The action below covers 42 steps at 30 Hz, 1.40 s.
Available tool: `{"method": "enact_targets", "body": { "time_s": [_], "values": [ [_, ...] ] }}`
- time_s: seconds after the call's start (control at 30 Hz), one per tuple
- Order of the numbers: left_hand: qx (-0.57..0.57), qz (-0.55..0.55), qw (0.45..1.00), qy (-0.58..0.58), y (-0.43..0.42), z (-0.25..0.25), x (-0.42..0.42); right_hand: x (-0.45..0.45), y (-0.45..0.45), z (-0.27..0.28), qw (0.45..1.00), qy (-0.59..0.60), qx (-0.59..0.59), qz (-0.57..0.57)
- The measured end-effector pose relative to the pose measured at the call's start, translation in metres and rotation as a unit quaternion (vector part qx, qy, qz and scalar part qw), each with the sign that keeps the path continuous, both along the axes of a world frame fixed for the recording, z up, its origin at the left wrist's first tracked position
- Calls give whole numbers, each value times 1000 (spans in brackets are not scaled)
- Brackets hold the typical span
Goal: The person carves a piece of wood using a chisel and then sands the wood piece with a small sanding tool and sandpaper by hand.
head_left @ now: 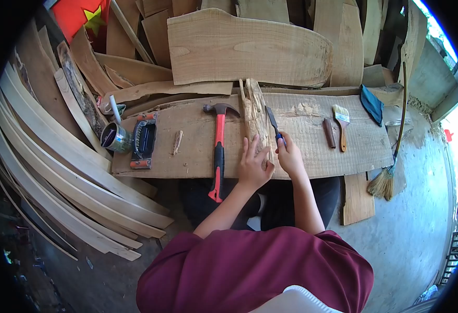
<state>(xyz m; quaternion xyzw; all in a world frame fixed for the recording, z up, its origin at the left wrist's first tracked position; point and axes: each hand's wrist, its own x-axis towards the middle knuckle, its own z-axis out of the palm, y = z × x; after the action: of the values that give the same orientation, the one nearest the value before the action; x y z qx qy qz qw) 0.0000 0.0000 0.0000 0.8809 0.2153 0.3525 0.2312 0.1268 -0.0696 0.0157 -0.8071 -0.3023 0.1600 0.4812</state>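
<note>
A rough, splintered piece of wood (255,112) lies lengthwise on the plank bench, its far end by the upright board. My left hand (255,164) rests on its near end, fingers spread. In my right hand (290,156) is a chisel (272,119) with a blue handle; its dark blade points away from me, along the wood's right edge. Whether the blade touches the wood I cannot tell. Left of my hands lies a claw hammer (219,141) with a red and black handle.
On the plank bench (187,161) lie a sanding block (144,140), a wood chip (178,142), a brown cylindrical piece (329,133), a paintbrush (342,128) and a blue cloth (372,105). A jar (116,138) stands left. Curved wood strips (72,161) and a broom (383,185) flank the bench.
</note>
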Motion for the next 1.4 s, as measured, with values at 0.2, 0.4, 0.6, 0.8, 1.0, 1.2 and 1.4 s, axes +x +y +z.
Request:
{"method": "enact_targets", "body": {
  "time_s": [0.2,0.4,0.6,0.8,1.0,1.2,1.4],
  "values": [
    [14,5,1000,-5,-1,1,1,-12,1,43,999,-17,36,-22],
    [7,2,1000,-14,0,3,-1,-14,18,41,984,-168,33,-41],
    [13,0,1000,2,0,-1,0,-17,16,40,972,-224,56,-48],
    [6,7,1000,0,-1,2,-1,-3,35,40,940,-208,267,-42],
    [4,15,1000,-11,-1,-5,2,24,55,36,911,-314,265,36],
    [-1,16,1000,-12,-1,-1,1,36,90,34,889,-226,367,154],
    [-1,6,1000,-19,0,1,1,13,75,39,893,-232,358,141]
  ]
}}
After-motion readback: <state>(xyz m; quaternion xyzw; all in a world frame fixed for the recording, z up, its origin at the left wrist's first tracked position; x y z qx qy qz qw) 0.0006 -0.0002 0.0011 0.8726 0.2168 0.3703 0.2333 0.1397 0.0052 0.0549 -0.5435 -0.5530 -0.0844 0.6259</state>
